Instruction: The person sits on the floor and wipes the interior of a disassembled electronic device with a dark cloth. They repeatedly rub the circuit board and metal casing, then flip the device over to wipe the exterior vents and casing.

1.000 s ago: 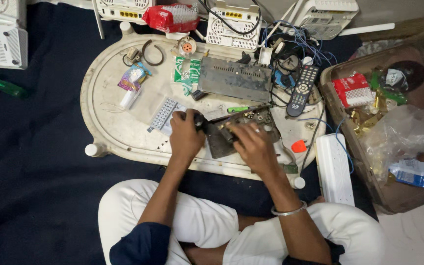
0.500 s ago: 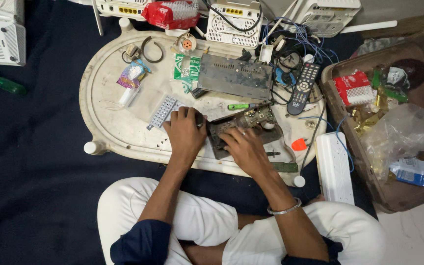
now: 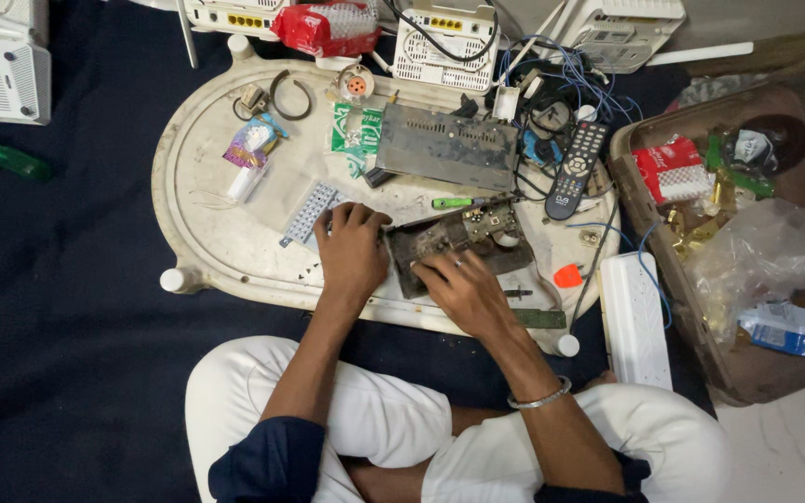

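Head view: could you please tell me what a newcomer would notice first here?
Both hands rest on a dirty circuit board at the near edge of a white oval tray: left hand on its left end, right hand on its front. Behind it lie a grey metal box and a black remote. A brown bin of scraps stands to the right.

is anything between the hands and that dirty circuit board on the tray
Nothing visible. Both the left hand and the right hand already rest on the circuit board; the green screwdriver lies just beyond it, clear of them.
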